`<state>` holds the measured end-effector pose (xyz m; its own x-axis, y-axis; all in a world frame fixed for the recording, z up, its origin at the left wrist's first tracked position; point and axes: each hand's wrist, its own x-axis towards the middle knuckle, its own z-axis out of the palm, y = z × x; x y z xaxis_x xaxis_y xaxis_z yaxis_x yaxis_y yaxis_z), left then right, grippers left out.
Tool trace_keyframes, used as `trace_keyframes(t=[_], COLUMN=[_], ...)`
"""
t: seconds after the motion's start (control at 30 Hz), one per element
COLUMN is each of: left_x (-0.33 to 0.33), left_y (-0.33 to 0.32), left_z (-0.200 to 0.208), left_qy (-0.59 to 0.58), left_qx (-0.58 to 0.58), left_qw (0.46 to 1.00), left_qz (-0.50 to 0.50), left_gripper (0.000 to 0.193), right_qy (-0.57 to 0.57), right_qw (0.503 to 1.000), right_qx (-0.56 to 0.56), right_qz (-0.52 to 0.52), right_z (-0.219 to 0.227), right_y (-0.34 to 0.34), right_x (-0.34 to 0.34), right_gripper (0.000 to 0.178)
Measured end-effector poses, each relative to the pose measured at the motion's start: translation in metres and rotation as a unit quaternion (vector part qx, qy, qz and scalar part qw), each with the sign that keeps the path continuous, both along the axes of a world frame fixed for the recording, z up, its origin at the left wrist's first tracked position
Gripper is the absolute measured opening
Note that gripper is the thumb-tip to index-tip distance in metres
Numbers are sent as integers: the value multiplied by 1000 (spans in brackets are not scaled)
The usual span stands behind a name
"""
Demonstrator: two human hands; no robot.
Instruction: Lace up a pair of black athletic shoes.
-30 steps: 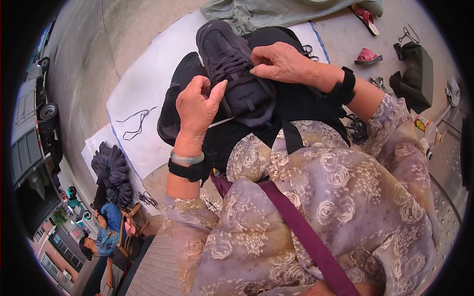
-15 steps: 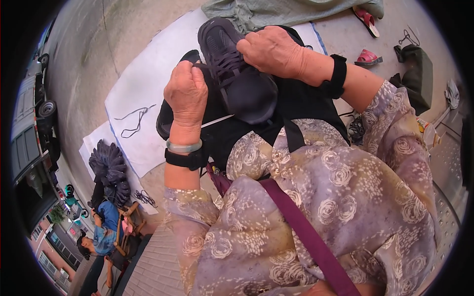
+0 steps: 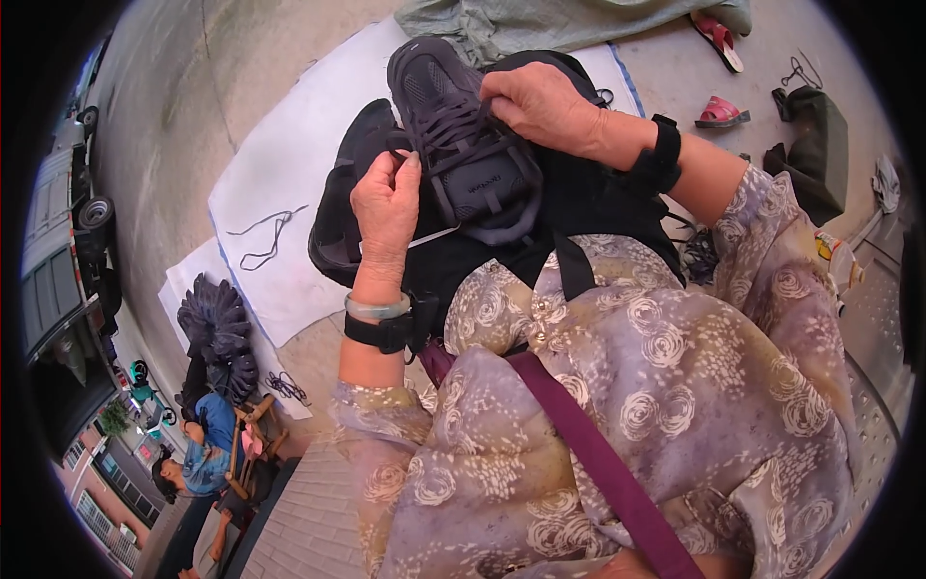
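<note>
A dark grey sneaker (image 3: 476,183) rests on my lap, its toe pointing away from me and its tongue and padded collar toward me. Black laces (image 3: 449,125) criss-cross its upper. My left hand (image 3: 386,207) is closed in a pinch on a lace end at the shoe's left side. At the right edge of the lacing, my right hand (image 3: 545,108) is closed too, its fingertips pinching lace close to the eyelets. Left of the sneaker and partly behind my left hand lies another black shoe (image 3: 333,232). A thin white strip (image 3: 434,234) shows beside the sneaker.
A white sheet (image 3: 260,183) with a loose lace (image 3: 275,236) covers the ground ahead. A bundle of dark shoes (image 3: 214,323) lies left, near a seated person (image 3: 198,468). Red sandals (image 3: 721,113), a dark bag (image 3: 815,150) and grey-green cloth (image 3: 559,29) are farther off.
My left hand has come down and right, closer to the sneaker. My right hand has shifted slightly right and down. The tongue and collar now show more clearly.
</note>
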<state>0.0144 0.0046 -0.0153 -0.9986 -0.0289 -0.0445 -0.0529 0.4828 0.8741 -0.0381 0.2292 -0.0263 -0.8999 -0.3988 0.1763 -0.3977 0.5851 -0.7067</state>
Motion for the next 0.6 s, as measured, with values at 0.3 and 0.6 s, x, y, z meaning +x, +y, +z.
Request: trace_keyframes(t=[0.3, 0.6], left_x=[5, 32], left_y=[-7, -45], left_z=[6, 35], left_qy=[-81, -60], left_qx=[-10, -44], left_qw=[996, 988], left_qz=[-31, -132], left_gripper=[19, 35], right_qy=[-20, 2], right_qw=[999, 986], right_qx=[-25, 72], right_qz=[-9, 148], right_z=[2, 25], right_y=[5, 73], right_x=[-11, 25], right_gripper=[24, 36])
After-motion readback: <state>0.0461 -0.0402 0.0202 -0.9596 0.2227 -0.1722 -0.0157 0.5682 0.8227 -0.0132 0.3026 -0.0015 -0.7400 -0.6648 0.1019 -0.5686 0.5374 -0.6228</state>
